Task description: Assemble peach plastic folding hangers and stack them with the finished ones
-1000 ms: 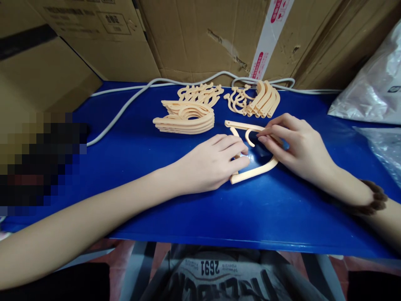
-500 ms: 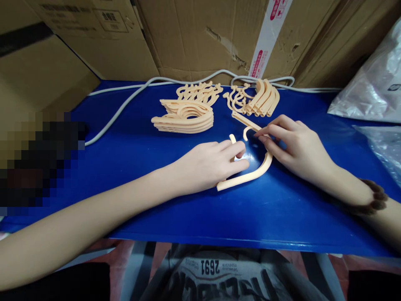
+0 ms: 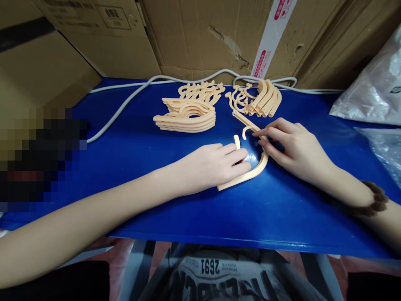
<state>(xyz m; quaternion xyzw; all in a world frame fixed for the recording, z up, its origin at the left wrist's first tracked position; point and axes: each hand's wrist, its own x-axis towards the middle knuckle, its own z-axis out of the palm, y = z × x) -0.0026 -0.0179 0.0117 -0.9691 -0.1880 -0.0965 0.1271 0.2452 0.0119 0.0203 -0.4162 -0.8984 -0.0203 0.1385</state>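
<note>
A cream plastic clothes hanger (image 3: 258, 169) lies on the blue table between my hands, with one curved arm towards me and a slotted arm reaching away. My left hand (image 3: 216, 167) is closed on its near part, fingers curled, and a short cream end (image 3: 237, 142) sticks out beyond them. What the left palm covers is hidden. With thumb and fingertips, my right hand (image 3: 296, 148) pinches the hanger's joint, close to a small curved hook (image 3: 245, 133).
Behind the hands lie a stack of folded hangers (image 3: 184, 121), a pile of wavy cream pieces (image 3: 202, 93), loose hooks (image 3: 239, 99) and curved hanger arms (image 3: 266, 100). A white cable (image 3: 125, 103) runs along the cardboard boxes (image 3: 194, 37). Plastic bags (image 3: 366, 92) sit at right.
My left hand has shifted slightly right along the hanger's near arm, and its fingers lie lower over it. The short end it holds has moved right. My right hand keeps its pinch, almost unmoved.
</note>
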